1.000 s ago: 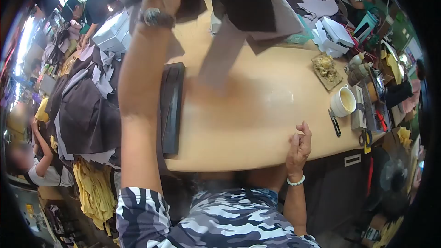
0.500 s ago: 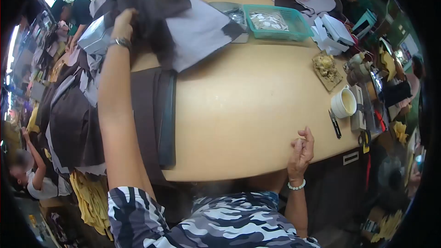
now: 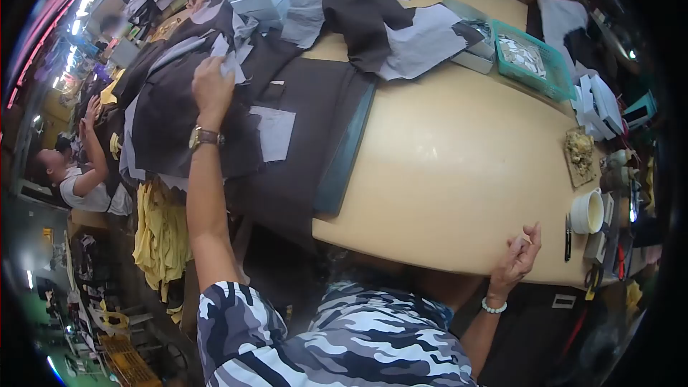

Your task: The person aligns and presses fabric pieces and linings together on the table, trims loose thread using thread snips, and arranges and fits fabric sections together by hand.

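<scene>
Head camera — looks forward, down — over hands (image 3: pixel 213 89), table (image 3: pixel 444 172).

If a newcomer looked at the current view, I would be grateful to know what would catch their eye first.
Probably the bold camouflage-patterned shirt at the bottom centre, then the left hand over the heap of dark cloth on the left. The bright teal basket of white pieces at the upper right and the yellow cloth hanging at the lower left also stand out.
</scene>
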Motion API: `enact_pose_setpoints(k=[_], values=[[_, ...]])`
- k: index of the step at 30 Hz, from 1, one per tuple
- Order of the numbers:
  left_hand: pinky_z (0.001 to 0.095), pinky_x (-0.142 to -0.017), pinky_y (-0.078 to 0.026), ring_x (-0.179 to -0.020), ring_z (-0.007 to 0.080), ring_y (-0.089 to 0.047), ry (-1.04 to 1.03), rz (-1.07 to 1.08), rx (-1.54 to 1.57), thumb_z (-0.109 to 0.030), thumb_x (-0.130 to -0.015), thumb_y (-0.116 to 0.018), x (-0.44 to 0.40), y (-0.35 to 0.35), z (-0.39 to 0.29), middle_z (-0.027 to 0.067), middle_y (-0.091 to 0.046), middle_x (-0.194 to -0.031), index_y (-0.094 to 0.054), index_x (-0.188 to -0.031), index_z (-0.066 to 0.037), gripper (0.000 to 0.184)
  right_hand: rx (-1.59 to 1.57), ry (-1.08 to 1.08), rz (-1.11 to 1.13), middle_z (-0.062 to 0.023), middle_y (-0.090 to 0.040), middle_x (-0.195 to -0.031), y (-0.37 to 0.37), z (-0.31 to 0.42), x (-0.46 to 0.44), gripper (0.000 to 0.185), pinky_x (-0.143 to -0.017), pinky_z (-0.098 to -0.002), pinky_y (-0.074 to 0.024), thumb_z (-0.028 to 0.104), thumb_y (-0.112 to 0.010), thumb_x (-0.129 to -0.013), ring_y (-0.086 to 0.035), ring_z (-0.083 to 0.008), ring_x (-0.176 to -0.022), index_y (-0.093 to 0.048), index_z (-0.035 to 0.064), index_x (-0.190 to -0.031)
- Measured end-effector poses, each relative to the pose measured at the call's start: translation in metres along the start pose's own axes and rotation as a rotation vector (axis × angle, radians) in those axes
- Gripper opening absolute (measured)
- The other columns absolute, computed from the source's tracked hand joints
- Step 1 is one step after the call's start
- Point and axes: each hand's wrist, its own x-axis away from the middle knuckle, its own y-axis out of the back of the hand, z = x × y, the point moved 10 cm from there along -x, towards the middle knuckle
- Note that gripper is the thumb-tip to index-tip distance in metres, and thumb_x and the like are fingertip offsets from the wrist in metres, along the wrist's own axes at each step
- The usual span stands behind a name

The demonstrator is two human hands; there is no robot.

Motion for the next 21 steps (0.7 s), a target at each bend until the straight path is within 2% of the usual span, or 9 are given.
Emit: enact_pose_setpoints(k=[4, 7, 8, 11, 12, 15, 16, 19, 21], values=[[0.0392, -0.088, -0.045, -0.103, 0.0300, -0.057, 0.161, -0.021, -0.109, -0.041, -0.077, -0.068, 0.008, 0.029, 0.028, 0.0112, -0.063, -0.108, -0.065, -0.103, -0.005, 0.045, 0.027, 0.017, -0.005, -0.0097, -0.051, -0.114, 0.001, -0.001, 0.000, 0.044, -0.062, -0.0245, -0.0442, 0.006, -0.044, -0.094, -0.050, -0.0116, -0.073, -0.037, -0.0025, -0.136], [0.0435, -0.084, -0.046, -0.101, 0.0300, -0.057, 0.114, -0.018, -0.189, -0.044, -0.074, -0.070, 0.013, 0.015, 0.032, 0.0106, -0.063, -0.104, -0.066, -0.101, -0.006, 0.047, 0.047, 0.017, -0.001, -0.0096, -0.051, -0.113, 0.001, -0.002, -0.001, 0.044, -0.061, -0.0240, -0.0441, 0.006, -0.045, -0.094, -0.050, -0.0116, -0.073, -0.036, -0.0026, -0.137], [0.0450, -0.081, -0.047, -0.101, 0.0292, -0.057, 0.064, -0.044, -0.248, -0.040, -0.077, -0.067, 0.015, 0.008, 0.033, 0.0088, -0.063, -0.104, -0.068, -0.095, -0.007, 0.038, 0.050, 0.022, 0.002, -0.0096, -0.051, -0.113, 0.001, -0.004, -0.001, 0.044, -0.061, -0.0238, -0.0441, 0.005, -0.045, -0.094, -0.050, -0.0116, -0.073, -0.036, -0.0027, -0.137], [0.0440, -0.079, -0.047, -0.100, 0.0289, -0.058, 0.045, 0.001, -0.136, -0.036, -0.081, -0.063, 0.014, -0.013, 0.046, 0.0058, -0.064, -0.100, -0.070, -0.088, -0.009, 0.029, 0.043, 0.022, -0.003, -0.0094, -0.051, -0.113, 0.001, -0.002, -0.001, 0.045, -0.061, -0.0234, -0.0443, 0.004, -0.045, -0.094, -0.050, -0.0114, -0.074, -0.036, -0.0029, -0.137], [0.0440, -0.077, -0.047, -0.093, 0.0315, -0.060, 0.085, 0.036, -0.104, -0.032, -0.084, -0.059, 0.010, -0.015, 0.049, 0.0076, -0.066, -0.094, -0.071, -0.085, -0.010, 0.025, 0.040, 0.018, -0.006, -0.0093, -0.051, -0.113, 0.002, -0.002, -0.001, 0.045, -0.061, -0.0233, -0.0444, 0.004, -0.045, -0.094, -0.050, -0.0113, -0.074, -0.036, -0.0029, -0.137], [0.0448, -0.075, -0.047, -0.086, 0.0350, -0.062, 0.246, -0.009, -0.001, -0.032, -0.085, -0.057, -0.002, -0.003, 0.057, 0.0132, -0.066, -0.090, -0.070, -0.086, -0.009, 0.026, 0.025, 0.009, -0.014, -0.0089, -0.050, -0.112, 0.001, -0.002, -0.001, 0.045, -0.061, -0.0234, -0.0446, 0.004, -0.045, -0.094, -0.051, -0.0111, -0.075, -0.036, -0.0029, -0.137], [0.0466, -0.073, -0.047, -0.083, 0.0376, -0.062, 0.263, -0.088, 0.043, -0.032, -0.086, -0.057, -0.012, 0.010, 0.059, 0.0169, -0.065, -0.088, -0.068, -0.085, -0.008, 0.026, 0.018, 0.007, -0.010, -0.0088, -0.050, -0.112, 0.000, -0.002, -0.001, 0.045, -0.062, -0.0234, -0.0446, 0.004, -0.045, -0.094, -0.050, -0.0110, -0.075, -0.036, -0.0029, -0.137], [0.0449, -0.069, -0.047, -0.077, 0.0377, -0.062, 0.301, -0.365, 0.119, -0.032, -0.087, -0.055, -0.046, 0.066, 0.052, 0.0167, -0.065, -0.083, -0.067, -0.082, -0.007, 0.028, 0.005, -0.003, -0.002, -0.0086, -0.050, -0.113, 0.001, -0.004, -0.001, 0.045, -0.063, -0.0232, -0.0445, 0.004, -0.045, -0.093, -0.050, -0.0107, -0.075, -0.035, -0.0029, -0.137], [0.0408, -0.064, -0.047, -0.073, 0.0348, -0.062, 0.141, -0.619, 0.166, -0.027, -0.087, -0.059, -0.067, 0.121, 0.016, 0.0147, -0.066, -0.081, -0.066, -0.079, -0.005, 0.025, 0.000, -0.015, -0.002, -0.0087, -0.049, -0.114, 0.001, -0.006, -0.001, 0.045, -0.063, -0.0231, -0.0444, 0.004, -0.045, -0.093, -0.049, -0.0105, -0.075, -0.036, -0.0029, -0.137]])
